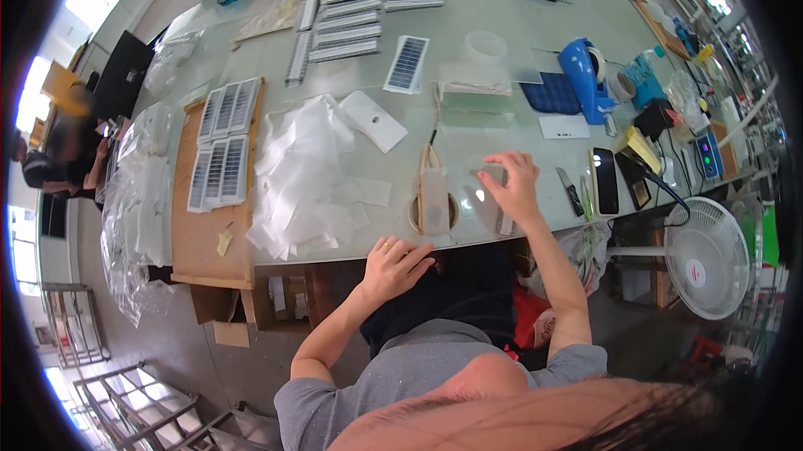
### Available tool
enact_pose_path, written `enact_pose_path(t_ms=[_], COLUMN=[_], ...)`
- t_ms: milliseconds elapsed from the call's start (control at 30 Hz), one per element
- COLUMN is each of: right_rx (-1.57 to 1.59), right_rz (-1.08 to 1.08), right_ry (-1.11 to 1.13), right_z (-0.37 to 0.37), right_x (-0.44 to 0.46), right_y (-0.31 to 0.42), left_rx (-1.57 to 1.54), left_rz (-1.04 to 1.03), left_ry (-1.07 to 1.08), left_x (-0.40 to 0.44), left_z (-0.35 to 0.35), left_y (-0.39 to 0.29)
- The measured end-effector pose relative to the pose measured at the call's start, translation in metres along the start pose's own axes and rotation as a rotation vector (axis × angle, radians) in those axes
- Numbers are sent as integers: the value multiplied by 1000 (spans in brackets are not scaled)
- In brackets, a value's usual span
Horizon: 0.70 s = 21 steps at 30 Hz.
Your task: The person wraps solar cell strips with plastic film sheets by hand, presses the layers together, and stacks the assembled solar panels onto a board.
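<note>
At the table's front edge my left hand (397, 265) lies with its fingers slightly apart and nothing visible in it. It is just left of a pale block (434, 200) with a cord or strap, which lies over a round ring (452, 211). To the right of the block, my right hand (514, 187) hovers over the tabletop, thumb and fingers apart, holding nothing visible. A small clear-and-grey piece (504, 223) lies below it at the edge. Beyond the block is a greenish stack (477, 101) of thin sheets.
Left: white sheets (303, 175), a wooden board (211, 238) with striped cards (219, 171), plastic bags (138, 200). Right: a knife (570, 192), a phone (603, 181), a blue tape dispenser (585, 83), a white fan (705, 257). Behind: striped strips (347, 26). Another person stands far left.
</note>
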State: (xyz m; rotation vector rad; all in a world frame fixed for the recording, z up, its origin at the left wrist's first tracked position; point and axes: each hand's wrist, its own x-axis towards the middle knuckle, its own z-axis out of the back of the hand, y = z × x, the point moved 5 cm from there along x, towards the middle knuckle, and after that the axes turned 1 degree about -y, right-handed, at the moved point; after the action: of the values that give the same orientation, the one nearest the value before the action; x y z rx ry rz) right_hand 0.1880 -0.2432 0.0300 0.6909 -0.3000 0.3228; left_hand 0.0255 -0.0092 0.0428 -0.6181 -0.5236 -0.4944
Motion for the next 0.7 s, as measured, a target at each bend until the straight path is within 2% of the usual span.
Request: enact_pose_path(t_ms=[100,200,500,600,700], right_rx=[-245,-287,-161,518,772], right_rz=[2,27,-4,-386,-410], right_ry=[28,48,98,280,267], right_z=[29,41,42,34,34], right_x=[-17,-27,-25,-20,-3], right_y=[-42,-51,-66,-80,-38], left_rx=[42,58,80,75,85], left_rz=[-1,27,61,67,70], left_ry=[30,56,99,102,104], left_x=[-6,-12,-17,-18,-19], left_z=[-6,-14,-20,-17,-14], left_y=[-8,-13,-12,-13,-13])
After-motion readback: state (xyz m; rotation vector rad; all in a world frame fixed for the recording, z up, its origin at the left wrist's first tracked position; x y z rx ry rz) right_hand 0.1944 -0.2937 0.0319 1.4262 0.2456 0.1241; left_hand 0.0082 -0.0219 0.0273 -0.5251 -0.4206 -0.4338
